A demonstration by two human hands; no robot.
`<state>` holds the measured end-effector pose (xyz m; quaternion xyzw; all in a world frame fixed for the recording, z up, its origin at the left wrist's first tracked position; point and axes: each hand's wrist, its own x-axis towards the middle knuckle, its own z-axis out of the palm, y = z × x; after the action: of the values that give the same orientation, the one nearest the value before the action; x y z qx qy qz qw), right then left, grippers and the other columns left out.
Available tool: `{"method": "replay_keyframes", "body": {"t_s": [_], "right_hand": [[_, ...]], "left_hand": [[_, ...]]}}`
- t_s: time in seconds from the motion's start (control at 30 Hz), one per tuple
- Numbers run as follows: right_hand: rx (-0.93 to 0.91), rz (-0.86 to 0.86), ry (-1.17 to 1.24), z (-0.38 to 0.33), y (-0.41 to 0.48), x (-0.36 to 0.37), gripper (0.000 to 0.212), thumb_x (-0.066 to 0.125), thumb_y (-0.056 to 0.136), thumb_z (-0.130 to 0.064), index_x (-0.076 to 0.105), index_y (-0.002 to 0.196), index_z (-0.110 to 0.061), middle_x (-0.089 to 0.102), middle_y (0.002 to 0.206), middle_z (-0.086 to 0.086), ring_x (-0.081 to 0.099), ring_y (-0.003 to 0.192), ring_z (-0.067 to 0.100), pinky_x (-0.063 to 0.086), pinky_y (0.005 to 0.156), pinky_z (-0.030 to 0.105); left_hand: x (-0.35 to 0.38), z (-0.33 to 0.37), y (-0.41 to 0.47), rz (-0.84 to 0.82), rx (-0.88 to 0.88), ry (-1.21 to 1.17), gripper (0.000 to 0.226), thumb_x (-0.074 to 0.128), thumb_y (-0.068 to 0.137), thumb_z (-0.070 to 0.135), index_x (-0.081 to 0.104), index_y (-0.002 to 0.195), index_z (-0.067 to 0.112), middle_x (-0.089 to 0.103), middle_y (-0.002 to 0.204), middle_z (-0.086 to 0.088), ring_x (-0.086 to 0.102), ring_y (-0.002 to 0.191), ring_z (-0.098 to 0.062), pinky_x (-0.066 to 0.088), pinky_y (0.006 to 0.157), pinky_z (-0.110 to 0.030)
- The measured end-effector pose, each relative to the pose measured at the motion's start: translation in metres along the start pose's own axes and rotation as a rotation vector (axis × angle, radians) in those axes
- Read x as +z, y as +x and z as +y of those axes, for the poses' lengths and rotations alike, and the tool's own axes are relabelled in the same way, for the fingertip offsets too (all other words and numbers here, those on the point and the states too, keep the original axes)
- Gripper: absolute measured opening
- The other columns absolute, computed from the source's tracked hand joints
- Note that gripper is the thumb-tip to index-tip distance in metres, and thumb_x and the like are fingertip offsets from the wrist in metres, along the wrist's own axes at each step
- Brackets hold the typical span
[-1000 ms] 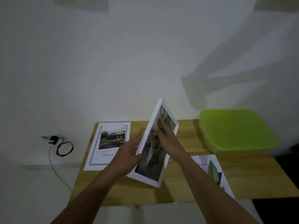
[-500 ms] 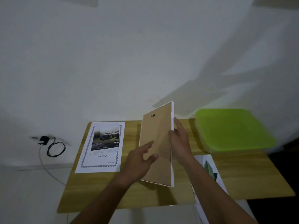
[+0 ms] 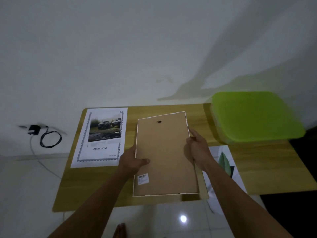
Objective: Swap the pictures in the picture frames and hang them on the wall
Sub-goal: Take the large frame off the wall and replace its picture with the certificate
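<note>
A white picture frame (image 3: pixel 164 155) lies face down at the middle of the wooden table (image 3: pixel 267 169), its brown backing board up, with a small black hanger near the far edge and a sticker near the front left corner. My left hand (image 3: pixel 133 162) grips its left edge, thumb on the backing. My right hand (image 3: pixel 199 148) holds its right edge. A printed sheet with two trucks (image 3: pixel 103 136) lies flat to the left. Another sheet with a green leaf (image 3: pixel 224 162) lies to the right, partly under my right forearm and overhanging the table's front edge.
A lime-green lidded box (image 3: pixel 253 115) stands at the table's back right against the white wall. A black plug and coiled cable (image 3: pixel 46 136) lie on the floor to the left. White tiled floor shows below the table's front edge.
The frame was upright on its edge, picture side showing, then turned backing toward me. Now it lies flat, face down, with both hands still on its side edges.
</note>
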<state>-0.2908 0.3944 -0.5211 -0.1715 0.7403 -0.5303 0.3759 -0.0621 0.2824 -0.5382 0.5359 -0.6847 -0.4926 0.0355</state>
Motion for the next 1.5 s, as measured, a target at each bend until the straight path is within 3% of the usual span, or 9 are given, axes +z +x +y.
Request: {"method": "replay_keyframes", "body": {"t_s": [0.13, 0.2, 0.33, 0.5, 0.67, 0.87, 0.97, 1.1, 1.5], "right_hand": [[-0.102, -0.031, -0.261, 0.018, 0.016, 0.013, 0.055, 0.041, 0.093, 0.009, 0.044, 0.145, -0.010, 0.062, 0.121, 0.011, 0.059, 0.102, 0.020, 0.043, 0.073, 0.008], [-0.109, -0.037, -0.378, 0.026, 0.021, 0.018, 0.059, 0.046, 0.096, 0.003, 0.029, 0.152, -0.007, 0.054, 0.114, -0.001, 0.052, 0.107, 0.018, 0.039, 0.085, 0.015], [-0.120, 0.000, -0.503, 0.046, 0.036, 0.025, 0.036, 0.049, 0.097, -0.006, 0.044, 0.132, -0.001, 0.048, 0.090, -0.006, 0.053, 0.092, 0.018, 0.046, 0.084, 0.034], [-0.169, -0.007, -0.593, 0.056, 0.036, 0.029, 0.041, 0.050, 0.096, -0.011, 0.043, 0.136, -0.004, 0.059, 0.117, 0.013, 0.058, 0.108, 0.026, 0.046, 0.093, 0.034], [-0.171, -0.125, -0.794, 0.056, 0.033, 0.028, 0.065, 0.046, 0.099, -0.014, 0.016, 0.156, -0.006, 0.019, 0.161, 0.015, 0.036, 0.141, 0.030, 0.033, 0.107, 0.027], [-0.297, -0.059, -0.961, 0.041, 0.033, 0.036, 0.045, 0.050, 0.091, -0.011, 0.043, 0.134, -0.001, 0.040, 0.136, 0.019, 0.039, 0.127, 0.039, 0.036, 0.103, 0.050], [-0.347, -0.109, -1.086, 0.030, 0.051, 0.048, 0.054, 0.050, 0.095, -0.023, 0.034, 0.143, -0.006, 0.029, 0.150, 0.019, 0.025, 0.140, 0.036, 0.023, 0.111, 0.056], [-0.439, -0.135, -1.124, 0.022, 0.083, 0.065, 0.053, 0.047, 0.098, -0.034, 0.036, 0.143, -0.008, 0.027, 0.156, 0.016, 0.022, 0.145, 0.031, 0.022, 0.112, 0.055], [-0.487, 0.015, -1.101, 0.026, 0.124, 0.105, 0.026, 0.044, 0.099, -0.030, 0.067, 0.101, -0.018, 0.067, 0.107, 0.001, 0.054, 0.114, 0.024, 0.033, 0.101, 0.052]], "left_hand": [[0.011, -0.003, 0.012, 0.056, 0.006, 0.099, 0.090, 0.086, 0.069, 0.030, 0.040, 0.144, 0.012, 0.060, 0.130, -0.008, 0.060, 0.112, -0.028, 0.050, 0.093, -0.038], [0.016, -0.006, 0.021, 0.077, -0.004, 0.144, 0.098, 0.086, 0.068, 0.033, 0.034, 0.148, 0.012, 0.055, 0.135, -0.011, 0.056, 0.119, -0.030, 0.048, 0.096, -0.040], [0.020, -0.023, 0.044, 0.058, -0.048, 0.185, 0.097, 0.086, 0.060, 0.046, 0.041, 0.141, 0.020, 0.058, 0.131, -0.006, 0.057, 0.115, -0.027, 0.050, 0.096, -0.046], [0.019, -0.025, 0.051, 0.070, -0.012, 0.214, 0.088, 0.087, 0.058, 0.045, 0.046, 0.134, 0.025, 0.061, 0.120, -0.002, 0.060, 0.106, -0.024, 0.053, 0.089, -0.045], [0.014, -0.014, 0.050, 0.054, 0.024, 0.280, 0.066, 0.085, 0.065, 0.042, 0.057, 0.121, 0.023, 0.059, 0.112, -0.005, 0.056, 0.104, -0.024, 0.048, 0.085, -0.036], [0.002, -0.003, 0.060, 0.154, 0.133, 0.408, 0.042, 0.055, 0.096, 0.028, 0.051, 0.136, 0.017, 0.053, 0.132, -0.012, 0.047, 0.122, -0.029, 0.041, 0.097, -0.040], [-0.002, -0.002, 0.073, 0.161, 0.196, 0.501, 0.043, 0.046, 0.099, 0.021, 0.043, 0.142, 0.015, 0.041, 0.147, -0.012, 0.036, 0.136, -0.030, 0.038, 0.105, -0.046], [-0.007, -0.002, 0.093, 0.094, 0.221, 0.595, 0.049, 0.039, 0.101, 0.017, 0.032, 0.149, 0.016, 0.026, 0.157, -0.015, 0.022, 0.145, -0.034, 0.029, 0.114, -0.049], [-0.013, -0.005, 0.115, -0.053, 0.200, 0.725, 0.060, 0.042, 0.100, 0.018, 0.015, 0.154, 0.018, 0.016, 0.161, -0.010, 0.015, 0.147, -0.034, 0.025, 0.115, -0.046]]}}
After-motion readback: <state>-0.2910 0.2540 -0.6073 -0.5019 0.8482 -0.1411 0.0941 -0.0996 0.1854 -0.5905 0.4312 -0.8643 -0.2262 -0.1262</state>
